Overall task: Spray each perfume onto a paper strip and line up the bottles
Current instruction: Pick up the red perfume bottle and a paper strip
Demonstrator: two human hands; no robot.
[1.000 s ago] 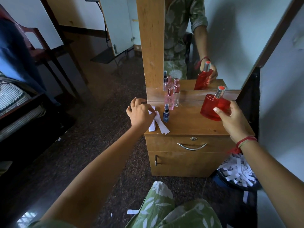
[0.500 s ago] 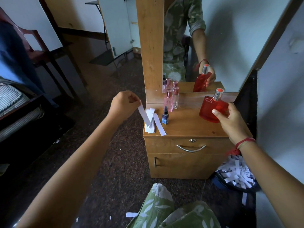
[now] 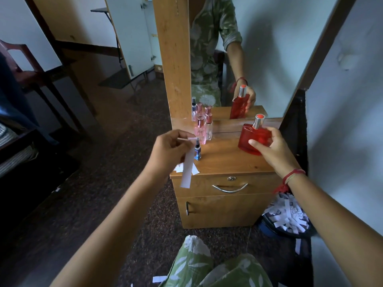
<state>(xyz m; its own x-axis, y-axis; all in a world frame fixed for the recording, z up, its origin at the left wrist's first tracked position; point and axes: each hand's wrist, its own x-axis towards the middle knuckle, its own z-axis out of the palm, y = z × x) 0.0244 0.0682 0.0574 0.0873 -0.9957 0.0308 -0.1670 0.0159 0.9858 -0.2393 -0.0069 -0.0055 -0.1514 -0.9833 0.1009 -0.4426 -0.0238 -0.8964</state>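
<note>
Presently my left hand (image 3: 167, 150) pinched a paper strip (image 3: 187, 169) by its top end, and the strip hung before the dresser's (image 3: 228, 162) left edge. My right hand (image 3: 273, 151) gripped the red bottle (image 3: 251, 137) over the dresser's right side, tilted. Pink bottles (image 3: 200, 131) stood by the mirror, with a small blue bottle (image 3: 197, 151) in front.

We've got a wooden bench (image 3: 228, 162) below the right hand (image 3: 275, 148), with a drawer with a metal handle (image 3: 229, 188) and a cupboard door under it. Mirror (image 3: 279, 48) in a wooden frame (image 3: 174, 59) stands behind that hand, pale wall (image 3: 348, 121) to its right. Dark speckled floor (image 3: 116, 162) lies below the left hand (image 3: 167, 150). Dark wooden chair (image 3: 27, 75) is far left of it, white door (image 3: 128, 38) beyond. We read the light as dim and cool.
</note>
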